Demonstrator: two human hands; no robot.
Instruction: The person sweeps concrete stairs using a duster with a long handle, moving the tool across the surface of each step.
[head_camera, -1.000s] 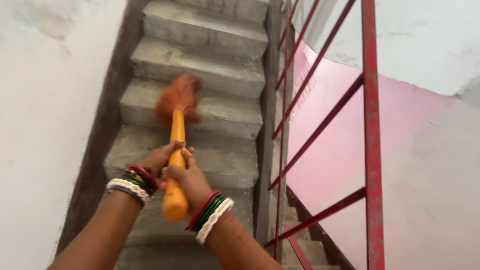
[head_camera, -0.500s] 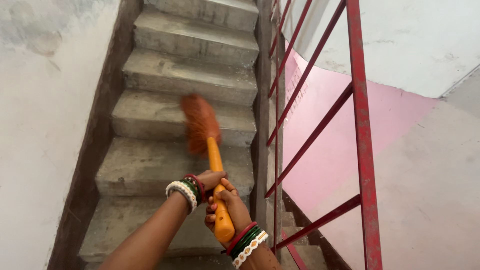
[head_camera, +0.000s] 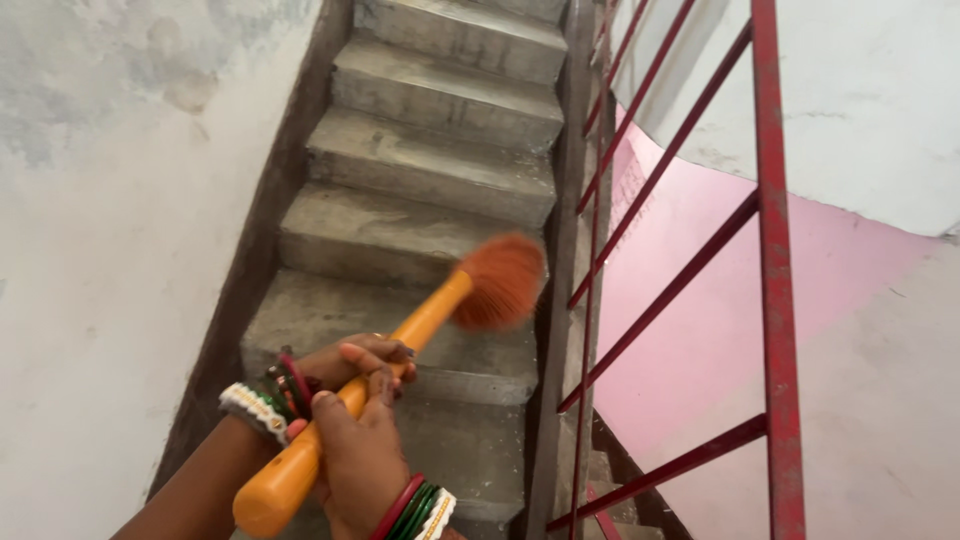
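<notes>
Head view: both hands grip an orange broom (head_camera: 400, 350) over grey concrete stairs (head_camera: 420, 190); the broom's long axis runs on a slant from the blunt handle end at seven o'clock, low in the frame, up to the rust-coloured bristle head (head_camera: 503, 280) at about one o'clock; the bristles point up and to the right, toward the stair's right edge, and look blurred. The left hand (head_camera: 350, 362) is wrapped round the handle higher up, fingers curled over the top of it; the right hand (head_camera: 362, 455) is clenched on the handle just below, touching the left. Each wrist carries red, green and white bangles (head_camera: 275, 395). The bristle head hovers over a step near the red metal railing (head_camera: 770, 250), which rises at three o'clock; a pink and white wall (head_camera: 720, 330) lies beyond the railing; a pale stained wall (head_camera: 110, 200) fills the nine o'clock side.
</notes>
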